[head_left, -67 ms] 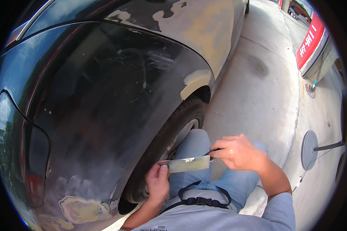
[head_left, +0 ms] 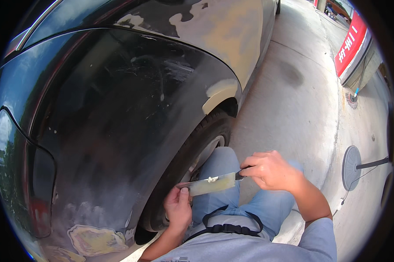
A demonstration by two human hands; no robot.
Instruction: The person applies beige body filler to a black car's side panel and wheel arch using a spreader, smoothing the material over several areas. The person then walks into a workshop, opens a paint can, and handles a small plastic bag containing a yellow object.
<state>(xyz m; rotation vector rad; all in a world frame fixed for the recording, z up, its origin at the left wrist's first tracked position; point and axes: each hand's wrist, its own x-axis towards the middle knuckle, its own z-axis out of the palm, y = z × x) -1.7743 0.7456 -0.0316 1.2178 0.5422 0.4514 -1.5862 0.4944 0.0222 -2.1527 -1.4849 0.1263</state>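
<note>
A flat rectangular spreader [head_left: 214, 187], pale and translucent with a small lump of cream paste on it, is held over my lap. My left hand [head_left: 178, 205] is closed on its left end, thumb on top. My right hand [head_left: 269, 172] grips a dark-handled tool [head_left: 243, 174] at the spreader's right end. To my left stands a black car rear panel [head_left: 96, 96] with scuffs and tan filler patches [head_left: 96, 240]. Its wheel [head_left: 209, 126] is just beyond my knees.
A concrete floor [head_left: 284, 109] runs along the car. At the right are a red sign [head_left: 350, 43] with a post, a small brush-like object with a blue handle [head_left: 353, 98], and a round grey base with a pole [head_left: 351, 168] and cable.
My right hand and the tool have shifted slightly right and up, and the spreader's right end has risen and tilted. My left hand keeps its grip.
</note>
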